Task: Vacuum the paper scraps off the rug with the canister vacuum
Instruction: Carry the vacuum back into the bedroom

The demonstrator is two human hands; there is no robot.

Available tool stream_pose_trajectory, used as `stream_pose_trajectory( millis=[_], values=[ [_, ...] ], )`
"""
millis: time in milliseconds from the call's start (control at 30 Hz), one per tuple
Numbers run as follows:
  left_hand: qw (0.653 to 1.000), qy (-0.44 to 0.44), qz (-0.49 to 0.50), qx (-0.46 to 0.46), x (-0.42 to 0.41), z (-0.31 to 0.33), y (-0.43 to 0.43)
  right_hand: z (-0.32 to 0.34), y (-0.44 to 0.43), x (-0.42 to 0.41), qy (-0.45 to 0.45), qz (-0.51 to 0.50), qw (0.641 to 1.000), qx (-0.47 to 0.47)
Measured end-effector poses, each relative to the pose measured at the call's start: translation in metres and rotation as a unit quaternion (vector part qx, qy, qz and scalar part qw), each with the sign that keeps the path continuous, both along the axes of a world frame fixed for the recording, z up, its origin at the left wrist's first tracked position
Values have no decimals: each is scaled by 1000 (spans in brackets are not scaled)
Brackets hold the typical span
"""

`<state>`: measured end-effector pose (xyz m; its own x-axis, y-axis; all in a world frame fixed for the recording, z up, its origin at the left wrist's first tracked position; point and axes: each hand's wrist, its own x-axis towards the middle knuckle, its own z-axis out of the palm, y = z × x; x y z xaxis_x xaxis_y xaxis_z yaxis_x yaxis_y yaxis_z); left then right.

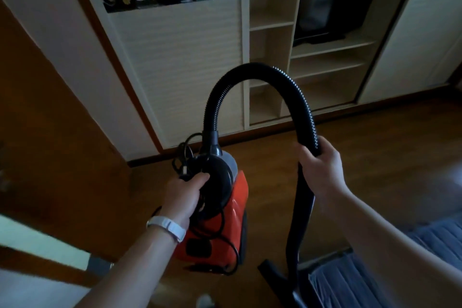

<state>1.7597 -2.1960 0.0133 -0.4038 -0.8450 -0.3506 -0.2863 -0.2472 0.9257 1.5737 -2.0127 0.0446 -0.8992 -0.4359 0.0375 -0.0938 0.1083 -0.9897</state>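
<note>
Behind the left hand [186, 191], red canister vacuum [225, 220], handle hidden.

We see a red canister vacuum [231, 210] held clear of the wooden floor [362, 152], tipped nose-up, its black round wheel [217, 182] facing us and its black power cord [200, 222] looped loosely around the body. A black ribbed hose [252, 75] rises from the grey front end, arches high and comes down to the right. Below it a dark rigid wand [301, 217] runs down to a black floor nozzle [273, 276] at the edge of a grey-blue ribbed rug [350, 280]. We can make out no paper scraps.
</note>
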Motion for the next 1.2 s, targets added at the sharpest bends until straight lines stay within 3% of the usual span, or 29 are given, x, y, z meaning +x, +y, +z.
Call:
stream_pose_trajectory(
  millis=[333, 567, 867, 1200],
  values=[
    [991, 6, -129, 40, -168, -38, -143, -16, -107, -133, 56, -159, 984, 63],
    [968, 20, -252, 3, -299, -34, -228, -8, -155, -208, 76, -283, 952, 85],
    [944, 1, -328, 22, -436, -38, -256, -21, -167, -304, 71, -369, 925, 53],
    [938, -85, -335, 15, -628, -56, -242, -54, -157, -495, 14, -357, 933, 45]
  ],
)
